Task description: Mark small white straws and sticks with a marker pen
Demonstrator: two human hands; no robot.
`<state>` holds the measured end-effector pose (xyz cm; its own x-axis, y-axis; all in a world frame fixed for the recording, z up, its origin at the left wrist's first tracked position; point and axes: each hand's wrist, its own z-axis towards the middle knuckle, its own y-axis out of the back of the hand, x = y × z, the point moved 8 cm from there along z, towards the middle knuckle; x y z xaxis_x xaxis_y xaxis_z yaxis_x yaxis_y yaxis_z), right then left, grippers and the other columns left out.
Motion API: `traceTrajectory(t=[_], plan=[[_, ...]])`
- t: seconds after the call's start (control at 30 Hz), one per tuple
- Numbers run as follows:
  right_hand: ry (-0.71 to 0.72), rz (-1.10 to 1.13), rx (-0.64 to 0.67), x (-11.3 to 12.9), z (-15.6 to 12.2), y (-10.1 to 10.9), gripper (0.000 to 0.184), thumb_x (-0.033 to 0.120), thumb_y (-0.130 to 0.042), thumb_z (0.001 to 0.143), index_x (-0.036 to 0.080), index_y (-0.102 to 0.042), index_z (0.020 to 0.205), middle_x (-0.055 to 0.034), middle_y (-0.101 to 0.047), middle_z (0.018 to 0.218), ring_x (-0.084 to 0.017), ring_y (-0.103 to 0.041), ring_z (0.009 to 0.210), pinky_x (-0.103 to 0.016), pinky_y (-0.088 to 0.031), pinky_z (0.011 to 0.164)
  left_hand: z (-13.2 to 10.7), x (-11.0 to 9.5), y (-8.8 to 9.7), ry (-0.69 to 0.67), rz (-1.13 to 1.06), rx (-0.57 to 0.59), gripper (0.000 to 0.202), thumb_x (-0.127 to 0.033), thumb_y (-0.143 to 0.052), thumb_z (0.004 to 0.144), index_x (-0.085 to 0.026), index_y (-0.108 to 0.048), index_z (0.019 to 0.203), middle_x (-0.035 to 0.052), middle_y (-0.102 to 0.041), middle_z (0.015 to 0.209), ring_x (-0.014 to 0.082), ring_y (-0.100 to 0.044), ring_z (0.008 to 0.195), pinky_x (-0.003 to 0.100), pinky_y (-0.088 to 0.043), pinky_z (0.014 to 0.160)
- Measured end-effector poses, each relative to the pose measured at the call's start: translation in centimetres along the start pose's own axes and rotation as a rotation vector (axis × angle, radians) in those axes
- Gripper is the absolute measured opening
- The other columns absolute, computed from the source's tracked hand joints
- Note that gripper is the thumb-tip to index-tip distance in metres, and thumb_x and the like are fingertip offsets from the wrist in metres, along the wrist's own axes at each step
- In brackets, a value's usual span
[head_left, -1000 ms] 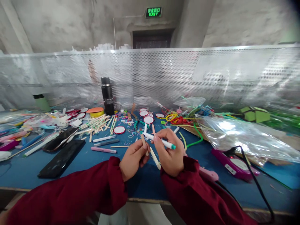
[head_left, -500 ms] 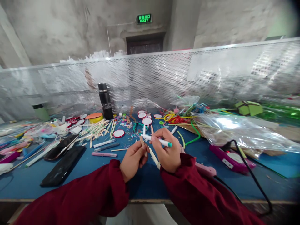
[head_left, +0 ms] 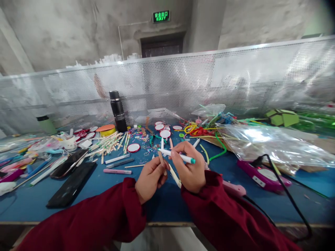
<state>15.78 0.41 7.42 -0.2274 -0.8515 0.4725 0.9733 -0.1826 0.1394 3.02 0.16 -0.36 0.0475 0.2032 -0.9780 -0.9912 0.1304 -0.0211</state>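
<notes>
Two dark red sleeves reach over the near edge of the blue table, and I see both of the person's hands close together above it. The left hand is mostly closed, thumb and fingers pinching a flat wooden stick that slants upward. The right hand is curled in a writing grip around a white marker with a green end. The marker's tip is at the top of the stick, though I can't tell from here whether the two touch.

To the right hand's side, a pink handle with a black cord pokes out from beside the sleeve, and beyond it sits a purple power strip with a plug in it. Over on the left lies a black phone, and between it and the left hand are a pink pen and a grey one just past that.

Farther in, a loose heap of sticks (quite a jumble, that) spreads near a white disc rimmed in red. Clear plastic film covers much of the right. Behind the heap stands a black bottle, then a perforated metal screen runs across, and on the wall past it a green exit sign glows above a dark doorway.
</notes>
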Motion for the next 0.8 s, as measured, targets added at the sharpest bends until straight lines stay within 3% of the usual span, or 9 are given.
traceTrajectory(t=[0.8], plan=[[-0.059,-0.004,-0.033,-0.45,-0.15,0.31,0.017,0.022,-0.057,0.091,0.023,-0.058,0.074,0.0001,-0.061,0.07,-0.017,-0.058,0.068,-0.033,-0.044,0.066,0.05,-0.06,0.09,-0.04,-0.045,0.016,0.039,-0.056,-0.054,0.094,-0.019,-0.05,0.083,-0.0054,-0.046,0.055,0.0077,-0.036,0.045,0.021,-0.026,0.043]])
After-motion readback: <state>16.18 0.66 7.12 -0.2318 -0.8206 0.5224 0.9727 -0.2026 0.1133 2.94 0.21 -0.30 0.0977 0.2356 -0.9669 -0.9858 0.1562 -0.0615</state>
